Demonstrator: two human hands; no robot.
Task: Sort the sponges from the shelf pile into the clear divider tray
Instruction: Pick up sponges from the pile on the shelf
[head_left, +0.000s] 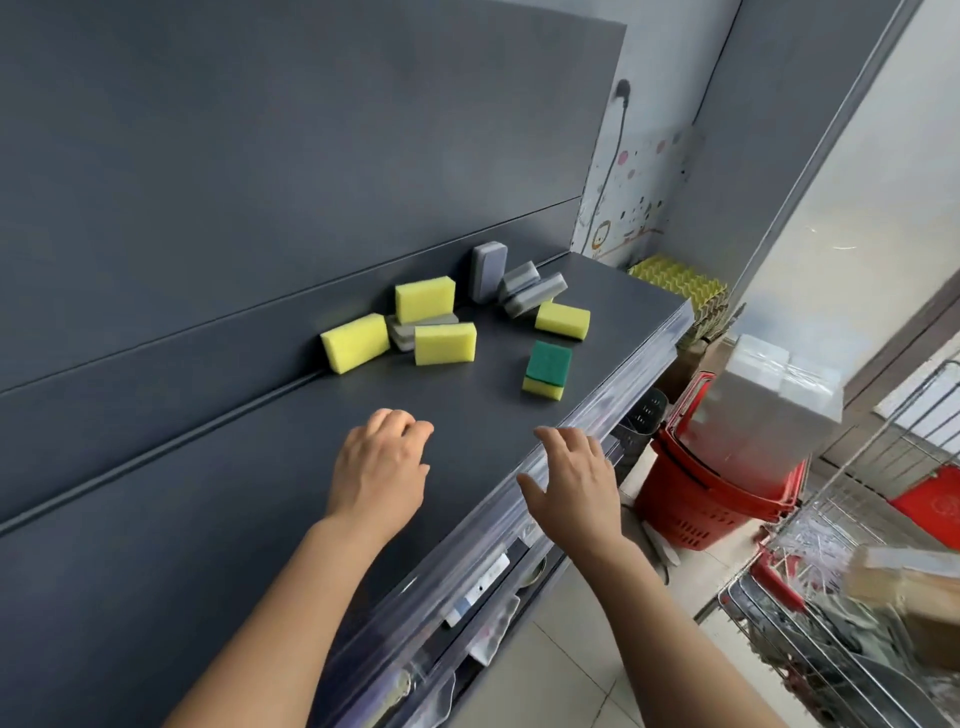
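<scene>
Several sponges lie in a loose pile on the dark shelf (218, 493). Yellow sponges (355, 343) (445, 343) (425, 299) (562, 319) sit among grey ones (488, 271) (532, 293), one grey sponge standing upright against the back panel. A green-topped yellow sponge (546, 370) lies alone nearer the front edge. My left hand (382, 470) hovers over the shelf short of the pile, fingers curled, holding nothing. My right hand (576, 480) is at the shelf's front edge, fingers spread and empty. A clear plastic box (763, 410) rests on red baskets to the right, blurred.
The shelf's front edge carries a clear plastic rail (519, 499). Stacked red shopping baskets (711, 499) stand on the floor to the right. A wire cart (857, 597) with boxes is at the far right. Yellow corrugated material (675, 278) sits beyond the shelf's end.
</scene>
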